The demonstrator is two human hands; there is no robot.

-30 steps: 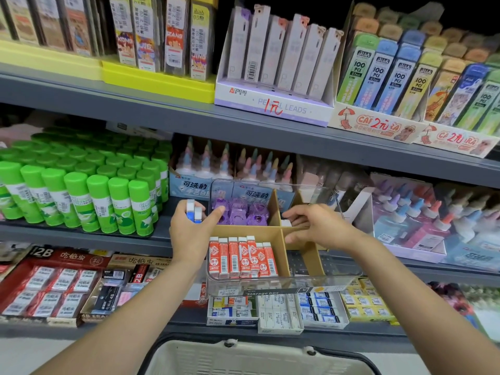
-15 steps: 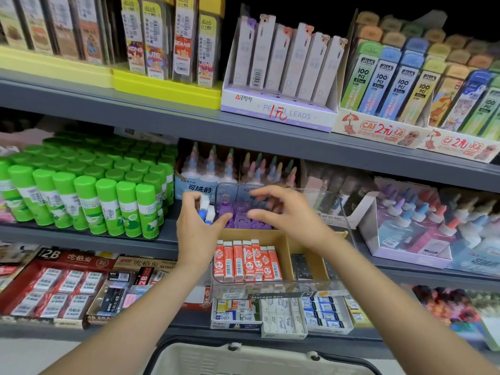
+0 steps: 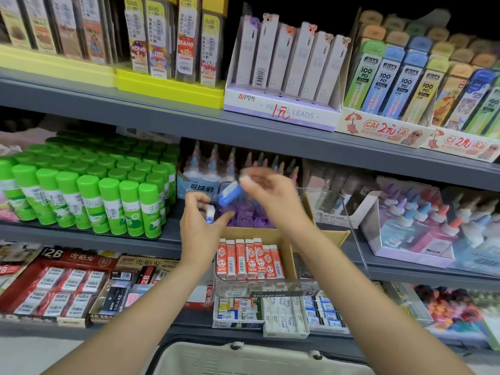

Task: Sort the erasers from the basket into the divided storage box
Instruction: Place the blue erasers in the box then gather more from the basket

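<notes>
Pinching one blue-sleeved eraser (image 3: 229,194) in right hand (image 3: 266,196), over storage box (image 3: 351,234) (purple compartment below), likely headed for an empty section; left hand (image 3: 201,226) pinches a second eraser (image 3: 210,212) as spare.

Storage box (image 3: 354,234): clear glossy plastic, cardboard dividers (image 3: 286,247). Erasers (image 3: 249,258): paper sleeves. Shelf (image 3: 162,120): matt grey metal.

Blue-sleeved eraser (image 3: 229,194) tilted above the clear divided storage box (image 3: 357,234) holding upright red erasers (image 3: 250,258)

Seven red-sleeved erasers (image 3: 250,257) in the storage box (image 3: 358,247) front-left compartment; two blue-sleeved erasers (image 3: 229,193) above it.
</notes>
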